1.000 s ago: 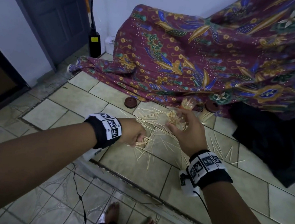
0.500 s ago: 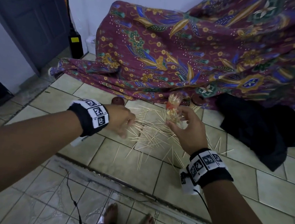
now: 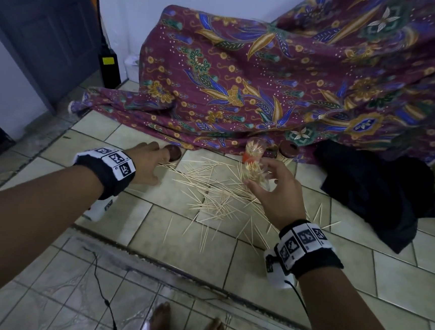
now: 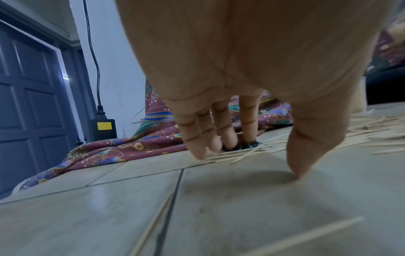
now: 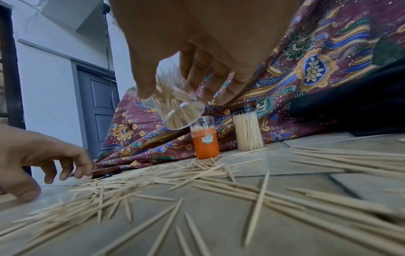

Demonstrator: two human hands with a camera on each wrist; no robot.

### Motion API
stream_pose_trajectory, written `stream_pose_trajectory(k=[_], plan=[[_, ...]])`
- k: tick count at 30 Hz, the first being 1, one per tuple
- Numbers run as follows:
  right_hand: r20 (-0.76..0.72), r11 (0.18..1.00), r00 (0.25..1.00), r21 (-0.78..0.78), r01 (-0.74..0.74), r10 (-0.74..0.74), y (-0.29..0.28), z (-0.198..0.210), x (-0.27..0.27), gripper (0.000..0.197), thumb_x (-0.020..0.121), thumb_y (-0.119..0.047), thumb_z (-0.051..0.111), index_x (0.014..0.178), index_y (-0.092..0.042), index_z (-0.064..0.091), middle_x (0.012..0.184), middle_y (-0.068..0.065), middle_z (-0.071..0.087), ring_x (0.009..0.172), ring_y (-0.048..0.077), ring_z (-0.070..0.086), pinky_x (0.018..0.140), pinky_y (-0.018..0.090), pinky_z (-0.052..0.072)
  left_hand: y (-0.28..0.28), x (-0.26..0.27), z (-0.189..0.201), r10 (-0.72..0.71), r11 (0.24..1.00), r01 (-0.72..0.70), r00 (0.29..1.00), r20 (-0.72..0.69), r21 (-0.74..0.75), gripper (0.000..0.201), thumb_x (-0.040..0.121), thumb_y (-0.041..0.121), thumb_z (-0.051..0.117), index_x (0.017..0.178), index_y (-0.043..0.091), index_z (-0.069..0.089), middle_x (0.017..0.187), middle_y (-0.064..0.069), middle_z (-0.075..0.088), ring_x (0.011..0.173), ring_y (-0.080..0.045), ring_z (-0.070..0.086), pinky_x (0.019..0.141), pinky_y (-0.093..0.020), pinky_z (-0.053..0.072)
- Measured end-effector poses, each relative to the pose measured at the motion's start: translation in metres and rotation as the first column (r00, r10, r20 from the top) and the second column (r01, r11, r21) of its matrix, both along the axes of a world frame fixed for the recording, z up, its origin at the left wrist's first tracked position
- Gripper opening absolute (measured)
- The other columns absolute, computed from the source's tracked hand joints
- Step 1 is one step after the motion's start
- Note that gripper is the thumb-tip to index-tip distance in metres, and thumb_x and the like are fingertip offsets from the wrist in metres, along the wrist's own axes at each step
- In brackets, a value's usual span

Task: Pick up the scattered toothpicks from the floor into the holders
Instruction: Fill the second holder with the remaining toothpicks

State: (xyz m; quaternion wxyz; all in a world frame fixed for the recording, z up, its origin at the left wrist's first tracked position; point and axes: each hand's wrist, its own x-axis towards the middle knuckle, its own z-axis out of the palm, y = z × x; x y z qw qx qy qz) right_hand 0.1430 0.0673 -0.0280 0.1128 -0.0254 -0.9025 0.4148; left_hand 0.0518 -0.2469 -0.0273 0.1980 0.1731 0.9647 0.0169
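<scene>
Head view: your right hand (image 3: 274, 196) grips a clear holder (image 5: 177, 110), tilted; left hand (image 3: 148, 166) fingers spread, reaching over toothpicks (image 3: 209, 190) on floor (image 3: 178, 240).

The left hand (image 3: 146, 165) has let go its pinch of thin wooden toothpicks (image 3: 216, 191) and reached toward 11 o'clock. Its fingers now touch the round dark-brown lid (image 3: 173, 152).

Dim bluish light, blurred wide-angle edges

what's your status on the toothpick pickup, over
Right hand grips clear holder, part filled. Left hand open at dark lid. Toothpicks mostly on floor. Nothing blocking.
</scene>
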Motion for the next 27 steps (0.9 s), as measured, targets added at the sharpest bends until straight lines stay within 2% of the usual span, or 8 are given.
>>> stream_pose_trajectory(k=[3, 8, 11, 14, 17, 21, 25, 27], plan=[[-0.003, 1.000, 1.000, 0.003, -0.004, 0.004, -0.001, 0.001, 0.001, 0.046, 0.076, -0.038, 0.081, 0.116, -0.032, 0.058, 0.106, -0.018, 0.062, 0.094, 0.000, 0.055, 0.075, 0.017, 0.042, 0.003, 0.000, 0.001, 0.025, 0.999, -0.024, 0.999, 0.026, -0.046, 0.049, 0.089, 0.020, 0.062, 0.134, 0.020, 0.043, 0.120, -0.010, 0.046, 0.108, -0.031, 0.052, 0.090, -0.033, 0.043], [-0.003, 1.000, 1.000, 0.005, -0.005, 0.005, -0.002, 0.000, 0.001, 0.044, 0.077, -0.037, 0.080, 0.114, -0.032, 0.058, 0.104, -0.017, 0.062, 0.093, -0.002, 0.055, 0.072, 0.010, 0.039, 0.024, 0.004, 0.005, 0.014, 0.998, -0.011, 0.998, 0.056, -0.066, 0.026, 0.091, 0.008, 0.049, 0.114, 0.014, 0.059, 0.117, -0.013, 0.060, 0.102, -0.030, 0.058, 0.089, -0.033, 0.047], [-0.007, 1.000, 1.000, -0.001, -0.005, 0.005, -0.003, 0.000, 0.001, 0.044, 0.077, -0.037, 0.080, 0.115, -0.032, 0.058, 0.104, -0.016, 0.062, 0.094, 0.000, 0.055, 0.073, 0.012, 0.040, 0.041, 0.012, 0.003, -0.041, 0.999, 0.040, 0.996, 0.084, 0.011, 0.023, 0.089, 0.006, 0.048, 0.103, 0.017, 0.064, 0.106, -0.003, 0.064, 0.098, -0.023, 0.059, 0.085, -0.028, 0.047], [-0.010, 1.000, 1.000, -0.009, -0.007, 0.007, -0.005, 0.000, 0.001, 0.045, 0.076, -0.036, 0.081, 0.115, -0.032, 0.058, 0.103, -0.016, 0.062, 0.093, 0.000, 0.055, 0.073, 0.015, 0.041, 0.051, 0.014, -0.002, -0.103, 0.987, 0.094, 0.992, 0.067, 0.128, 0.025, 0.087, 0.005, 0.048, 0.088, 0.025, 0.062, 0.087, 0.009, 0.063, 0.083, -0.014, 0.055, 0.070, -0.018, 0.038], [-0.020, 1.000, 1.000, -0.004, -0.014, 0.014, -0.005, 0.000, 0.002, 0.044, 0.076, -0.036, 0.081, 0.114, -0.032, 0.058, 0.102, -0.014, 0.063, 0.092, 0.001, 0.056, 0.073, 0.017, 0.042, 0.045, 0.002, 0.005, -0.070, 0.985, 0.070, 0.998, -0.006, 0.160, 0.028, 0.088, 0.004, 0.050, 0.103, 0.022, 0.066, 0.102, 0.001, 0.059, 0.092, -0.018, 0.056, 0.075, -0.019, 0.036], [-0.031, 0.999, 0.999, -0.008, -0.032, 0.031, -0.008, 0.001, 0.004, 0.045, 0.077, -0.034, 0.081, 0.114, -0.037, 0.057, 0.106, -0.016, 0.062, 0.093, 0.001, 0.055, 0.073, 0.012, 0.039, 0.020, -0.012, 0.010, -0.018, 1.000, 0.019, 0.998, -0.067, 0.019, 0.037, 0.089, 0.006, 0.048, 0.117, 0.028, 0.057, 0.118, -0.008, 0.058, 0.099, -0.029, 0.058, 0.084, -0.031, 0.047], [-0.037, 0.999, 0.998, -0.010, -0.045, 0.045, -0.011, -0.001, 0.001, 0.046, 0.076, -0.034, 0.081, 0.117, -0.033, 0.059, 0.108, -0.017, 0.063, 0.093, -0.002, 0.055, 0.075, 0.015, 0.041, 0.009, -0.015, 0.000, -0.031, 0.998, 0.034, 0.997, -0.072, 0.049, 0.050, 0.089, 0.003, 0.046, 0.130, 0.030, 0.049, 0.133, -0.008, 0.049, 0.108, -0.033, 0.056, 0.088, -0.032, 0.043], [-0.034, 0.999, 0.999, -0.008, -0.041, 0.041, -0.012, -0.001, 0.000, 0.047, 0.076, -0.034, 0.082, 0.118, -0.033, 0.059, 0.107, -0.016, 0.063, 0.094, -0.003, 0.055, 0.075, 0.011, 0.040, 0.010, -0.015, -0.005, -0.057, 0.996, 0.063, 0.995, -0.081, 0.067, 0.050, 0.089, 0.002, 0.048, 0.132, 0.026, 0.049, 0.139, -0.008, 0.044, 0.111, -0.034, 0.055, 0.092, -0.033, 0.044]])
